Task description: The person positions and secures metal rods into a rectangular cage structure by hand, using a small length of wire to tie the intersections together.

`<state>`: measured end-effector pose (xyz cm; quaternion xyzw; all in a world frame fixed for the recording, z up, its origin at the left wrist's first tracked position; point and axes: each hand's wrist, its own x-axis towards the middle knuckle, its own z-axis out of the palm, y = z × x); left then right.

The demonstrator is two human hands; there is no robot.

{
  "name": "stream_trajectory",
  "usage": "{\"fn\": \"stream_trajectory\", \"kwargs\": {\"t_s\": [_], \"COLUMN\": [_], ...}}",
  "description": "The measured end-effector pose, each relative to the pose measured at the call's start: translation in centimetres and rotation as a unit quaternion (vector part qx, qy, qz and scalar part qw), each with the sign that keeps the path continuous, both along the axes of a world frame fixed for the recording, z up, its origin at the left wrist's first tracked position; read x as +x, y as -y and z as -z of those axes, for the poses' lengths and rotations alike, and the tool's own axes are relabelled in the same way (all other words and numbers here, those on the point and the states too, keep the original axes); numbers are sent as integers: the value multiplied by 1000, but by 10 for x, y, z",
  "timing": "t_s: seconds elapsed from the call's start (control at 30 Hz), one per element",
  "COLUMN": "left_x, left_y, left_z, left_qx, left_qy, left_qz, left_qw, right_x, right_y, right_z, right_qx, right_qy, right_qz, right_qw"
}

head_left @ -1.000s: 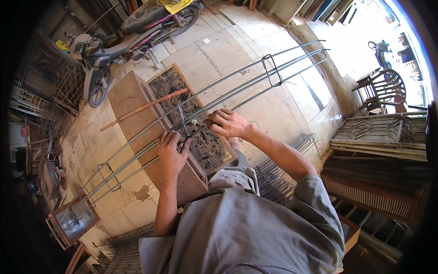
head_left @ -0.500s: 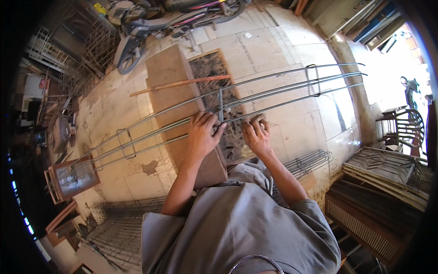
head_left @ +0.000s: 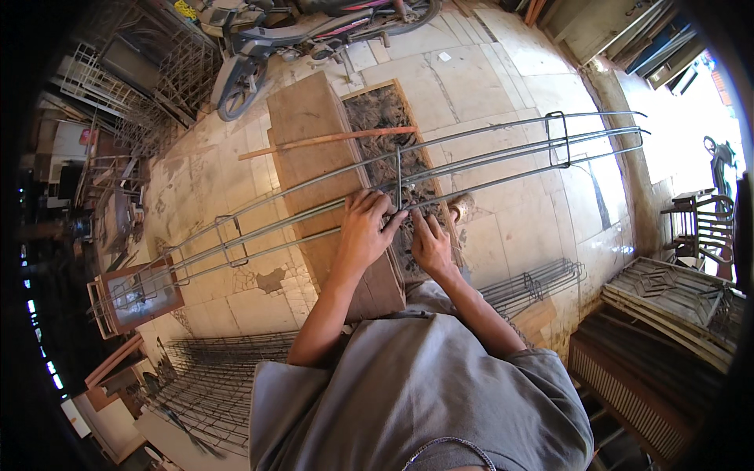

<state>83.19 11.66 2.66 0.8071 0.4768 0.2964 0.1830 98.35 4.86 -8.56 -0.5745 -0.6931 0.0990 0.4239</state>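
A long rebar cage (head_left: 471, 167) of thin steel rods runs crosswise in front of me, held apart by rectangular stirrups. One stirrup (head_left: 398, 174) stands between the rods close to my hands. My left hand (head_left: 364, 233) is closed round the rods just left of that stirrup, its thumb reaching toward the stirrup's lower corner. To the right of the corner, my right hand (head_left: 432, 247) has its thumb and fingertips pinched together by the lower rod. Whatever they hold is too small to make out.
Under the cage lie a brown wooden box (head_left: 310, 118) and a wood-edged tray of dark debris (head_left: 377, 114), crossed by a wooden stick (head_left: 314, 144). Bundled steel cages (head_left: 534, 284) rest at right, wire mesh (head_left: 228, 361) at left. A motorcycle (head_left: 251, 55) stands beyond.
My right hand has moved in toward the stirrup's lower corner and its fingers now point forward. The left hand keeps its grip. The whole view has shifted slightly.
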Motion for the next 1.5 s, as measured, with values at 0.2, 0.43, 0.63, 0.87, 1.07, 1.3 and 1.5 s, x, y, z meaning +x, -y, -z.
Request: {"fn": "stream_trajectory", "kwargs": {"t_s": [0.2, 0.43, 0.63, 0.87, 1.07, 1.3, 1.5], "left_x": [-1, -1, 0, -2, -5, -10, -17], "left_y": [-1, -2, -1, 0, -3, -2, -1], "left_z": [0, 0, 3, 3, 3, 4, 5], "left_qx": [-3, -13, -2, -2, 30, -27, 11], "left_qy": [4, 7, -2, -37, -38, 0, 45], "left_qz": [6, 8, -3, -15, -6, 4, 44], "left_qw": [1000, 1000, 1000, 999, 999, 1000, 998], "right_x": [8, 18, 33, 42, 35, 33, 35], "right_y": [-9, -22, -18, -13, -6, -11, -19], "right_z": [9, 0, -36, -76, -113, -129, -143], "right_qx": [-35, -73, -160, -191, -320, -470, -507], "right_qy": [28, 78, 32, -55, -228, -395, -452], "right_qz": [-65, -149, -197, -228, -181, -111, -98], "right_qw": [997, 983, 967, 953, 902, 781, 728]}}
